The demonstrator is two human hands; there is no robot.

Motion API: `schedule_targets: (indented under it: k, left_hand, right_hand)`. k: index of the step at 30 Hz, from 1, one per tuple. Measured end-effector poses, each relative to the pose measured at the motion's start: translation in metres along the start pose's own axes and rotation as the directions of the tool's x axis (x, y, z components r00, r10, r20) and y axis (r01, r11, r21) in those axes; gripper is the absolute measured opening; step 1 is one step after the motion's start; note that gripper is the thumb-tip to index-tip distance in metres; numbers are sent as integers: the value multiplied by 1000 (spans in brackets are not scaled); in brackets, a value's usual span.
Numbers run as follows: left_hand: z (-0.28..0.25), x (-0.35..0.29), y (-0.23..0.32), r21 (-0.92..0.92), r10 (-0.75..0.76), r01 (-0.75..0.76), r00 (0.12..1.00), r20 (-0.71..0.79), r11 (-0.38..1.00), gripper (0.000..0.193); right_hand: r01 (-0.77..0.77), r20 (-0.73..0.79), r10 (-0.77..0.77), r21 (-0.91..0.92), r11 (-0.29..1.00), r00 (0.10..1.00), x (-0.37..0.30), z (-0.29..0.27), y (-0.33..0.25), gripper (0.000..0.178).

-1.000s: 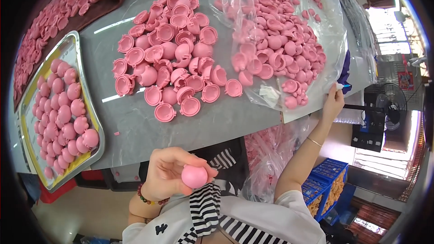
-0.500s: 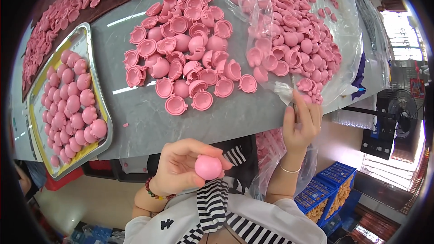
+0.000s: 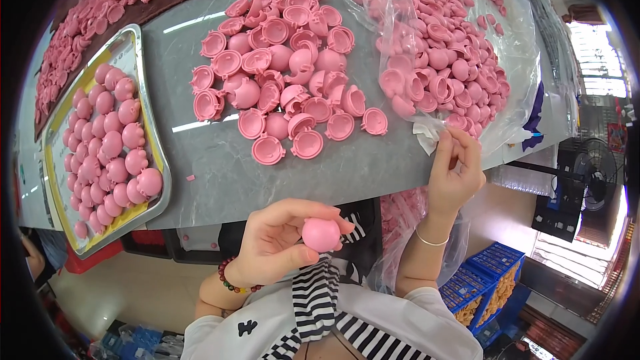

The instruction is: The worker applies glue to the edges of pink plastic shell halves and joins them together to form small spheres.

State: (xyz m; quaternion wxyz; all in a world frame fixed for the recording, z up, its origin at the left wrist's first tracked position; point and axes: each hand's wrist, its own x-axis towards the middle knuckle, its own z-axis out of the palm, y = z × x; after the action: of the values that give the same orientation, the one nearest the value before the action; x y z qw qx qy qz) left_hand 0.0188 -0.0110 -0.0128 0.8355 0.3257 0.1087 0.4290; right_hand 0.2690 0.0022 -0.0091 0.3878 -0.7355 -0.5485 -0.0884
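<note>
In the head view, a pink ball is clamped between the thumb and fingers of the left hand, just off the near edge of the grey table. It is held to the near left of the right hand, whose fingertips are placed at a crumpled white paper; whether that is pinched cannot be told. No long axis is shown by the ball: it is round and smooth, with small nubs on its right side.

a small dark emblem on your white shirt, lower left of centre, no words or numbers you can read
</note>
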Motion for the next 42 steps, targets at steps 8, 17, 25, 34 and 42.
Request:
schedule_targets:
  k: [8, 17, 25, 34, 42]
  left_hand:
    - [0, 2, 0, 24, 8, -7, 1000, -20, 1000, 40]
    - [5, 3, -2, 23, -19, 20, 999, -36, 1000, 39]
    - [2, -3, -2, 43, 2, 0, 999, -44, 999, 36]
    - [4, 1, -4, -16, -22, 22, 999, -30, 1000, 37]
    - [4, -2, 5, -13, -46, 46, 998, -38, 999, 39]
  right_hand:
    - [313, 47, -314, 30, 949, 948, 12, -1, -9, 21]
    - [155, 187, -333, 614, 774, 924, -11, -29, -58, 16]
    - [200, 271, -545, 729, 654, 793, -25, -17, -84, 32]
    - [211, 214, -491, 710, 672, 844, -44, -26, -66, 28]
    - [278, 257, -248, -87, 957, 934, -7, -26, -38, 20]
